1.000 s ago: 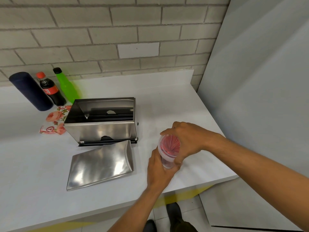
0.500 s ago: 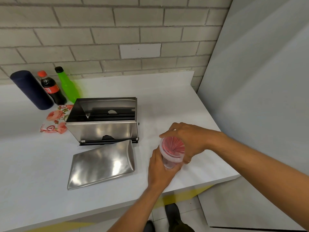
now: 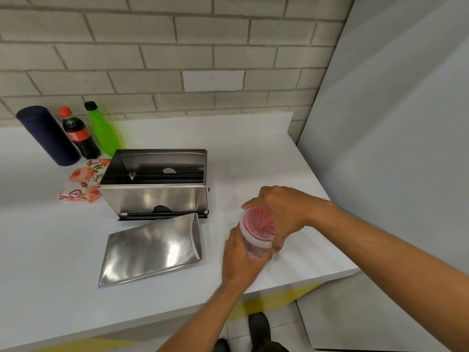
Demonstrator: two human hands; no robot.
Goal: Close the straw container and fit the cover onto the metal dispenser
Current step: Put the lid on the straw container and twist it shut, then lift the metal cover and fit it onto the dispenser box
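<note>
A clear plastic straw container (image 3: 257, 228) full of red straws stands near the counter's right front. My left hand (image 3: 241, 260) wraps its lower body from the near side. My right hand (image 3: 281, 214) grips the clear lid on its top rim, fingers curled round the far and right edge. The metal dispenser (image 3: 154, 196) sits open-topped in the middle of the counter, its dark inside showing. Its loose metal cover (image 3: 152, 248) lies flat on the counter just in front of it, apart from both hands.
At the back left stand a dark blue cylinder (image 3: 48, 135), a cola bottle (image 3: 78, 134) and a green bottle (image 3: 102, 130). A flowered napkin pack (image 3: 81, 182) lies left of the dispenser. The white counter (image 3: 253, 158) ends at a grey panel (image 3: 393, 148) on the right.
My right hand has turned slightly on the lid, its fingers shifting round the rim. The container has stayed in place in my left hand. Dispenser and cover are unmoved.
</note>
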